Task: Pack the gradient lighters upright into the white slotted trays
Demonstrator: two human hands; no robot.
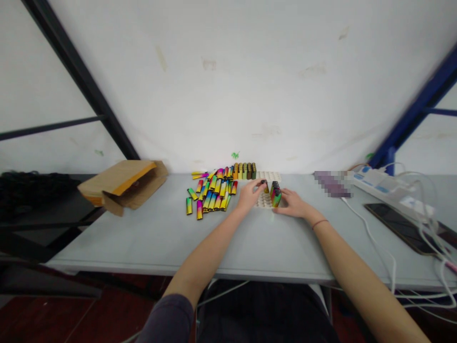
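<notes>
A black metal frame [80,81] and blue metal frame [417,109] flank the white wall [228,85] behind the grey table [143,243], above red flooring [107,319].

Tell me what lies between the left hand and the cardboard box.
In the head view, a loose heap of rainbow-coloured lighters lies on the grey table between the left hand and the cardboard box.

I see my left hand [250,196] pinching a dark lighter [264,186] just above a white tray with holes [268,176]. My right hand [291,204] touches a group of rainbow lighters [275,194] standing up by the tray. A big pile of lighters [213,194] lies on the gray desk [150,238] just left of my hands. A cardboard box [123,183] sits far to the left, and a power strip [380,185] sits to the right.
</notes>
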